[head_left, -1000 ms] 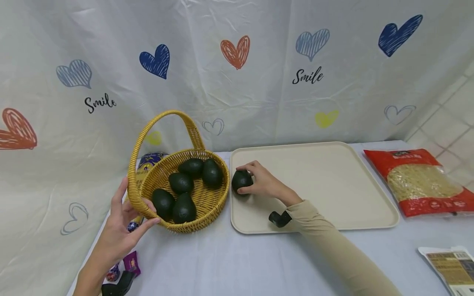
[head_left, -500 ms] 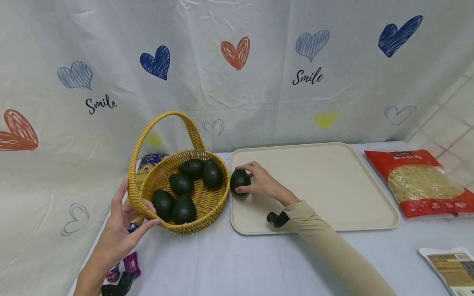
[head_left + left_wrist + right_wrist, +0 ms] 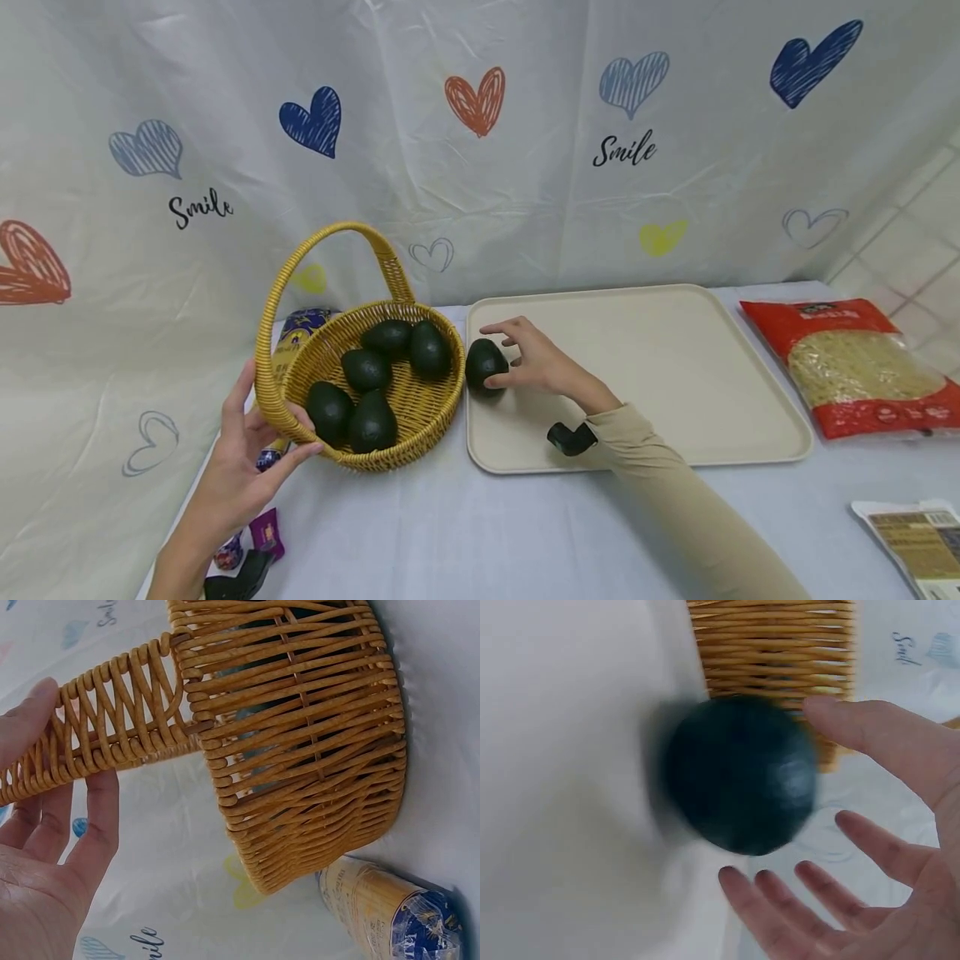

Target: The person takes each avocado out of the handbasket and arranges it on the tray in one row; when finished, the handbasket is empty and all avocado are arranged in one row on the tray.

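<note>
A yellow wicker basket [image 3: 420, 417] with a tall hoop handle holds several dark green avocados [image 3: 372, 422]. My left hand [image 3: 243, 467] pinches the foot of its handle [image 3: 112, 712], thumb on one side and fingers on the other. Another avocado [image 3: 486, 367] lies at the left end of a cream tray [image 3: 637, 367], right beside the basket. Over it my right hand [image 3: 536, 362] spreads its thumb and fingers. In the right wrist view, gaps show between the fingers [image 3: 780, 922] and this avocado [image 3: 739, 776], and the thumb tip is right at its edge.
Behind the basket lies a blue and yellow packet [image 3: 296, 329]. Small wrapped sweets [image 3: 266, 533] are by the left forearm. Right of the tray are a red bag of dry food [image 3: 855, 367] and a flat brown and white packet [image 3: 918, 542]. A heart-printed cloth [image 3: 525, 208] hangs behind.
The avocado on the tray has shifted slightly left, toward the basket. My right hand has since loosened its hold on it and spread its fingers. My left hand stays on the handle.
</note>
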The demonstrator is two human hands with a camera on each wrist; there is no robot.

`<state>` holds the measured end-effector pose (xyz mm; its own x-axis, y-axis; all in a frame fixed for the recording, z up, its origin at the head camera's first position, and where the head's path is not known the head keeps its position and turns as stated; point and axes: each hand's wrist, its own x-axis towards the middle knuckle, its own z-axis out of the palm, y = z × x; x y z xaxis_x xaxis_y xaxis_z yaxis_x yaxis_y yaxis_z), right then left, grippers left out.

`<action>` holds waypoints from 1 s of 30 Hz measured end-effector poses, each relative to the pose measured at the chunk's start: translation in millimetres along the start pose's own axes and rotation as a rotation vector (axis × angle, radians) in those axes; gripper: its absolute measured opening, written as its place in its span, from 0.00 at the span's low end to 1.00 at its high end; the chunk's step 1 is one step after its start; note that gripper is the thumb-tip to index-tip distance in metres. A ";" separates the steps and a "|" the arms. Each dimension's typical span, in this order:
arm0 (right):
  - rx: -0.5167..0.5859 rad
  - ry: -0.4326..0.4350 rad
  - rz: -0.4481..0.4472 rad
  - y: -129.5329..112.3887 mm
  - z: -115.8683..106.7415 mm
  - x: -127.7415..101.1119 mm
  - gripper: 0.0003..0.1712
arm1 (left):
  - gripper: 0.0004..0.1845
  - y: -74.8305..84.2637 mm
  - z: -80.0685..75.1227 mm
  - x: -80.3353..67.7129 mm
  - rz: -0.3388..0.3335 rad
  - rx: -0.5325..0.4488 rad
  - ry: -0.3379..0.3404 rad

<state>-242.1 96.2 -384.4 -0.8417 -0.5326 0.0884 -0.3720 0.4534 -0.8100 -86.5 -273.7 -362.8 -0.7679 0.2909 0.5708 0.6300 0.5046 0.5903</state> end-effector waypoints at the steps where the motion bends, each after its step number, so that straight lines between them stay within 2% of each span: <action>1: 0.001 0.004 -0.006 -3.5 -2.3 -1.9 0.43 | 0.60 0.2 -0.1 0.1 -0.008 -0.007 -0.004; 6: -0.033 0.014 -0.106 -33.1 -11.8 -13.0 0.40 | 0.60 0.2 0.4 0.6 -0.003 -0.026 -0.014; 12: -0.128 0.021 -0.243 -75.5 -13.3 -17.3 0.38 | 0.59 -0.5 -0.9 3.2 0.039 0.013 0.011; 16: -0.162 -0.003 -0.315 -93.5 -4.5 -17.3 0.34 | 0.59 0.1 -2.2 4.9 0.037 0.053 0.020; 20: -0.164 -0.056 -0.382 -100.6 15.9 -10.7 0.31 | 0.59 0.8 -2.4 4.6 0.033 0.089 0.029; 23: -0.132 -0.124 -0.374 -100.4 35.7 -2.9 0.30 | 0.58 1.4 -1.1 3.4 0.037 0.101 0.041; 26: -0.097 -0.196 -0.329 -98.2 55.6 3.9 0.31 | 0.58 1.7 0.2 1.6 0.037 0.110 0.049; 30: -0.089 -0.245 -0.300 -95.2 78.5 11.2 0.30 | 0.59 0.7 0.4 -0.3 0.029 0.110 0.037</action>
<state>-185.4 -9.0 -351.9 -0.5762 -0.8008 0.1633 -0.6284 0.3064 -0.7150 -85.9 -273.2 -362.8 -0.7433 0.2779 0.6085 0.6340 0.5828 0.5084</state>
